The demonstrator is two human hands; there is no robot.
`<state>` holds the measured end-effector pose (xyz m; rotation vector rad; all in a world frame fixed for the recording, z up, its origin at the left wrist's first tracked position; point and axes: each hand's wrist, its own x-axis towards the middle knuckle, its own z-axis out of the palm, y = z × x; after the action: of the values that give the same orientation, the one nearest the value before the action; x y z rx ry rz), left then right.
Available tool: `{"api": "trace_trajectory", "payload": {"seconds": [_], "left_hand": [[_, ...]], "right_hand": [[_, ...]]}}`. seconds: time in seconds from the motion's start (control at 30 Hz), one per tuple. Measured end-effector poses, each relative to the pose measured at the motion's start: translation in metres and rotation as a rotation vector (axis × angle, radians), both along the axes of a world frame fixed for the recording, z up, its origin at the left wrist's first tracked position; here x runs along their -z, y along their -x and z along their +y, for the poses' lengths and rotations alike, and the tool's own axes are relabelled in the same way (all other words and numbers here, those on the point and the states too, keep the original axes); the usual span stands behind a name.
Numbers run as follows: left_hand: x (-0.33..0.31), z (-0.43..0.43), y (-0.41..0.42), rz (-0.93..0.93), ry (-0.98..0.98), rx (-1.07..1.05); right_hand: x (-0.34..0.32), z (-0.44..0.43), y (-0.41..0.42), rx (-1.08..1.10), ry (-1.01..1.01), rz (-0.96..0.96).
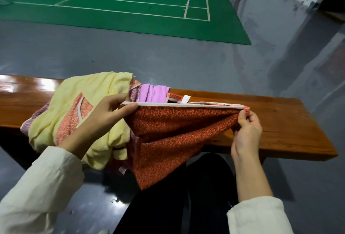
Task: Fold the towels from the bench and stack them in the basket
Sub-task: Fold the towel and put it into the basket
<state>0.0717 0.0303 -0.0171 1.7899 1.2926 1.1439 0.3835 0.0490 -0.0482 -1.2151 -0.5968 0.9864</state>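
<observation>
An orange-red speckled towel (171,136) with a pale trimmed edge is stretched between my hands above the wooden bench (280,121). My left hand (104,118) pinches its left top corner. At the right top corner, my right hand (246,127) pinches the cloth. The towel's lower part hangs down in front of the bench toward my legs. To the left lies a pile with a yellow towel (78,110), a pink-purple towel (153,93) and a light orange one (74,121). No basket is in view.
The bench runs left to right across the view, with bare wood at its right end and far left. Beyond it is grey floor and a green court mat (112,0). My dark-trousered legs (205,196) are below the bench.
</observation>
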Motion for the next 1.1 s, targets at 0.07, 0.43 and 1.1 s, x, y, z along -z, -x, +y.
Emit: {"api": "trace_trajectory", "payload": {"seconds": [0.07,0.43,1.1], "left_hand": [[-0.001,-0.001,-0.005,-0.053,0.03,0.011],[-0.012,0.022,0.035,0.965,-0.437,-0.192],[-0.136,0.04,0.011,0.838,-0.603,-0.383]], "right_hand": [[-0.001,0.002,-0.004,0.021,-0.007,0.006],[0.003,0.004,-0.006,0.068,-0.05,-0.099],[-0.126,0.048,-0.015,0.132,-0.29,-0.196]]}}
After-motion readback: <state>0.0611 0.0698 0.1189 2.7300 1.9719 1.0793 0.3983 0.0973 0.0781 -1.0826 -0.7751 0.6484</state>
